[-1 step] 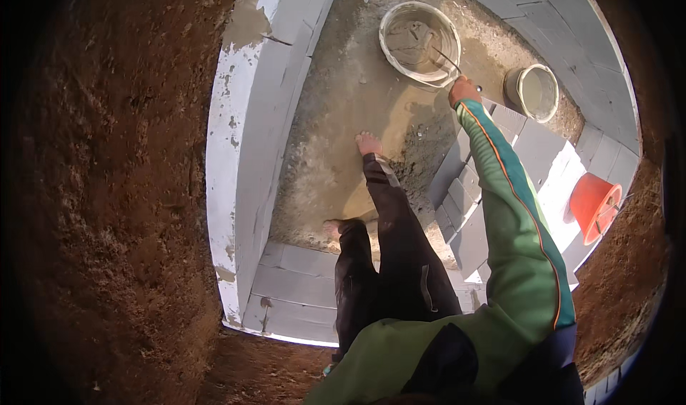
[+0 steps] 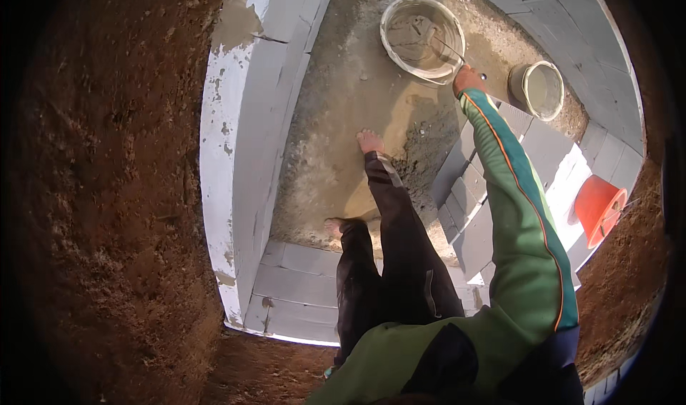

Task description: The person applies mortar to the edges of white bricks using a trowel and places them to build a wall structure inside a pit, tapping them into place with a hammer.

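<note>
My right hand (image 2: 469,81) is closed around the handle of a trowel (image 2: 450,48), just off the near right rim of a large round bucket (image 2: 386,42). The thin metal shank reaches over the rim into grey wet mortar (image 2: 414,35). The blade is coated or sunk in that mortar, so its outline is hard to make out. A dark round handle end pokes out on the right side of my fist. My right arm stretches far forward in a green sleeve. My left hand does not show.
A smaller bucket (image 2: 545,91) stands to the right. Grey blocks (image 2: 537,148) are stacked beneath my right arm, with an orange bucket (image 2: 599,211) tilted beside them. Block walls (image 2: 250,141) enclose the mortar-smeared floor where my bare feet (image 2: 369,141) stand. Brown soil (image 2: 121,191) lies outside.
The view has shifted slightly. My right hand, with the trowel, is a little farther forward and nearer the large bucket's rim.
</note>
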The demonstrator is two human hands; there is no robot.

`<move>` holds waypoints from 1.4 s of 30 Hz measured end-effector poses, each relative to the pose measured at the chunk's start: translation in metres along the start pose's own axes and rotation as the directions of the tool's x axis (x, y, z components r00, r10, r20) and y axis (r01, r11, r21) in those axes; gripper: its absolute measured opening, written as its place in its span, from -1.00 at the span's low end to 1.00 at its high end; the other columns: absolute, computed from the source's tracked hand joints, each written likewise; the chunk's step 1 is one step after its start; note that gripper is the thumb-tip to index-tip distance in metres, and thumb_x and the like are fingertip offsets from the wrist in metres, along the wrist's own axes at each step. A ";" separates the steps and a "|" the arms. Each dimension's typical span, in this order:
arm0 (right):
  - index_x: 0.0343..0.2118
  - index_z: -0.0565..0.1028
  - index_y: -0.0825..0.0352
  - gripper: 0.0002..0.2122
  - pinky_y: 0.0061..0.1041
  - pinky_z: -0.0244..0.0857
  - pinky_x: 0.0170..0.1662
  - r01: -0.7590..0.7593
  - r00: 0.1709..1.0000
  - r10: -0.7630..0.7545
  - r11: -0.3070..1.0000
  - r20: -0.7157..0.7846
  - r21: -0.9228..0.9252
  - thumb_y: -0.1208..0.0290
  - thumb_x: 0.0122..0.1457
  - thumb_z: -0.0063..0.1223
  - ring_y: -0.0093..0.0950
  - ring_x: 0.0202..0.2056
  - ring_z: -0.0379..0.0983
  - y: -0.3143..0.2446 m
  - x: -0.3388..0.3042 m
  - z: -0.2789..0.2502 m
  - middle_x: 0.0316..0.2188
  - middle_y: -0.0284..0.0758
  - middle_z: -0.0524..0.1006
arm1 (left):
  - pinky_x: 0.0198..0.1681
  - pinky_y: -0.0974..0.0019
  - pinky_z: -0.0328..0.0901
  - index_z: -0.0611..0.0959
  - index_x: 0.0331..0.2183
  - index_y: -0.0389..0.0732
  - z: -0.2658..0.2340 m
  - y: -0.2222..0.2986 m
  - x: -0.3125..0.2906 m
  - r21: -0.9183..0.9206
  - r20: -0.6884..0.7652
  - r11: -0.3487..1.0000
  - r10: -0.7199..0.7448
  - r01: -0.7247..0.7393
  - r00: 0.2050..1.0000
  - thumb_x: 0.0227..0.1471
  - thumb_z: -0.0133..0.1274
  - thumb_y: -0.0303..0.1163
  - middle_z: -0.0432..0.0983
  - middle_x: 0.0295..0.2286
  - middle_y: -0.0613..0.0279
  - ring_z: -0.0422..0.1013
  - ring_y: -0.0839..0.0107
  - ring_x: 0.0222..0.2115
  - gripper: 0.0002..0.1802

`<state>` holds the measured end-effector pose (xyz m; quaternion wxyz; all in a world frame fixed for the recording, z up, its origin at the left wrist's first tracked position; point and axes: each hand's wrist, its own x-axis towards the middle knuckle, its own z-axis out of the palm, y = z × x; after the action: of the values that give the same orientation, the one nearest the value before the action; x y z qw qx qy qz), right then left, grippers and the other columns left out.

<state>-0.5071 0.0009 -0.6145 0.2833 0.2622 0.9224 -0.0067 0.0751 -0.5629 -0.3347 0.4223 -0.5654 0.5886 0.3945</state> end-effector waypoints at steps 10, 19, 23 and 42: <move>-0.08 0.63 0.17 -0.65 -0.21 0.46 -0.05 0.265 0.886 -0.097 0.907 0.453 -0.326 0.14 0.11 0.11 -0.24 -0.05 0.57 0.023 0.243 0.134 -0.09 -0.24 0.62 | 0.00 0.21 0.34 0.47 0.15 -0.20 -0.013 0.094 0.061 0.161 0.069 0.985 -0.079 0.067 0.994 0.09 0.10 0.07 0.56 -0.06 -0.05 0.49 0.20 -0.07 -0.28; -0.46 0.56 0.39 -0.77 -0.30 0.40 -0.47 0.037 0.778 -0.293 0.905 0.555 0.425 0.30 0.15 0.20 -0.34 -0.53 0.50 -0.134 0.096 0.013 -0.57 -0.30 0.52 | -0.01 0.22 0.35 0.47 0.14 -0.20 0.006 0.082 0.029 0.129 0.001 0.987 -0.092 0.091 0.996 0.07 0.12 0.06 0.56 -0.07 -0.03 0.50 0.22 -0.09 -0.27; -0.42 0.54 0.25 -0.84 -0.38 0.31 -0.55 -0.301 0.743 -0.380 0.546 0.551 0.782 0.29 0.12 0.25 -0.48 -0.59 0.40 -0.086 0.097 0.058 -0.56 -0.39 0.47 | -0.02 0.22 0.35 0.48 0.14 -0.20 0.002 0.084 0.026 0.142 0.005 0.986 -0.093 0.092 0.996 0.06 0.13 0.06 0.57 -0.07 -0.03 0.50 0.23 -0.09 -0.27; -0.19 0.42 0.27 -0.84 -0.64 0.20 -0.67 -0.064 0.662 -0.656 0.433 0.363 0.899 0.62 0.17 0.00 -0.65 -0.70 0.28 -0.012 -0.284 -0.090 -0.62 -0.46 0.39 | -0.12 0.19 0.40 0.52 0.08 -0.18 0.083 -0.250 0.003 0.495 0.144 0.841 0.168 -0.218 0.975 -0.08 0.24 0.05 0.60 -0.16 -0.06 0.54 0.14 -0.22 -0.24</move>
<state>-0.3608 -0.1313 -0.3908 0.4200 0.1599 0.6501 -0.6127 0.3286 -0.4979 -0.3619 0.5417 -0.3526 0.7048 0.2923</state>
